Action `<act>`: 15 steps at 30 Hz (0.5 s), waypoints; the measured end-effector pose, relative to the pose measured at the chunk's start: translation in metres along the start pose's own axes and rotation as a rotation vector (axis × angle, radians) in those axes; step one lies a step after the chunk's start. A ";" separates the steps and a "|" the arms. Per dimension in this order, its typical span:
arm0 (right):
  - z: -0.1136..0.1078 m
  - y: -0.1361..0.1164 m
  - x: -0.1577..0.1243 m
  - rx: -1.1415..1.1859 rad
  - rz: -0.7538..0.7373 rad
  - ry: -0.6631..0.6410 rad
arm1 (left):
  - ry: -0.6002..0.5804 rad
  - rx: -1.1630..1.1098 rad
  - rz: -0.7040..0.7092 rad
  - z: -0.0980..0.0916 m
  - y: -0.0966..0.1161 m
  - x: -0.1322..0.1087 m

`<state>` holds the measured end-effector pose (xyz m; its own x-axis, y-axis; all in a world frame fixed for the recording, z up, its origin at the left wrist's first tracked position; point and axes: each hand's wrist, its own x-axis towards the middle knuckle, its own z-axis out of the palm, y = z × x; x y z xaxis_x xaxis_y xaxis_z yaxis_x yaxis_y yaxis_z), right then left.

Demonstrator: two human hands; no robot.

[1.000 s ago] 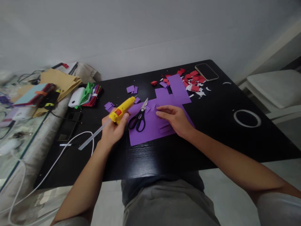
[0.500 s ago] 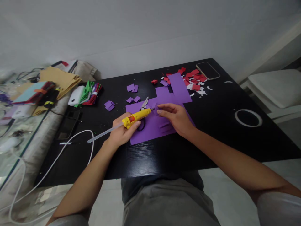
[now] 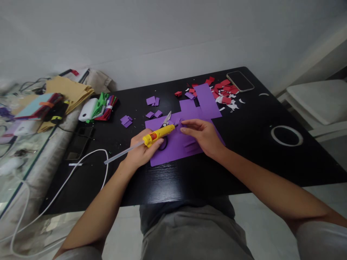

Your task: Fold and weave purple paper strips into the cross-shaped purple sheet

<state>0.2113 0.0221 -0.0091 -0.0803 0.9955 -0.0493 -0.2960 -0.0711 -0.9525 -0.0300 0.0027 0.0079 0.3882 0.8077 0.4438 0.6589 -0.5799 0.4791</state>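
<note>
My left hand (image 3: pixel 141 148) is wrapped around a yellow hot glue gun (image 3: pixel 159 135), with a long clear glue stick (image 3: pixel 123 152) poking out of its back end. The gun's nozzle points right, close to the fingertips of my right hand (image 3: pixel 202 135). Those fingers pinch a small purple paper piece (image 3: pixel 179 122), hard to make out against the purple paper sheet (image 3: pixel 162 159) below. Partly under the gun lie scissors (image 3: pixel 167 119) with black handles, blades pointing away from me.
Small purple squares (image 3: pixel 126 121) lie in groups left of the sheet. Red and white scraps (image 3: pixel 223 90) and a phone (image 3: pixel 240 81) are at the back right. A tape ring (image 3: pixel 286 135) rests at right, a white cable (image 3: pixel 65 180) at left, and bundled paper strips (image 3: pixel 104 108) behind it.
The glue gun and its stick have shifted very slightly to the right, toward the right fingertips. My right hand stays nearly in place.
</note>
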 end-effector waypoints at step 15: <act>-0.001 0.000 0.003 -0.008 -0.034 0.067 | 0.036 -0.026 0.049 -0.005 0.000 0.000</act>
<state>0.2123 0.0248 -0.0094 -0.0066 0.9993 -0.0370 -0.2899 -0.0373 -0.9563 -0.0332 0.0023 0.0122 0.3962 0.7742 0.4936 0.6223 -0.6217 0.4757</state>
